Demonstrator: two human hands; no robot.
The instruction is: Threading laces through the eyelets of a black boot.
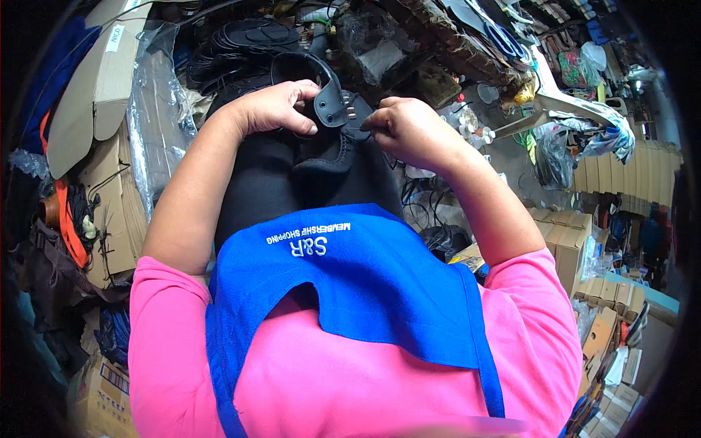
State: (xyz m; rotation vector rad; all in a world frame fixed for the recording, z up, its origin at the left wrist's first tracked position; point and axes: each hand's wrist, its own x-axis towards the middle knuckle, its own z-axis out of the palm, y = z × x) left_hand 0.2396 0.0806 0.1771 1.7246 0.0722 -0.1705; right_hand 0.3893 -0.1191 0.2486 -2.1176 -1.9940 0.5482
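A black shoe rests over my dark-clad lap, its curved flap with round eyelets standing up and its padded collar edge turned toward me. My left hand grips the flap from the left, thumb below and fingers over the top. On the other side, my right hand is closed in a pinch close to the shoe. A thin, light strand runs between the shoe and these fingertips; whether it is thread or wire I cannot tell. Part of the shoe is hidden behind the left fingers.
Beyond the shoe lies a stack of flat black pieces. Cardboard and clear plastic wrap stand at my left. A worn wooden bench edge runs along the far right. Cardboard boxes stand at right.
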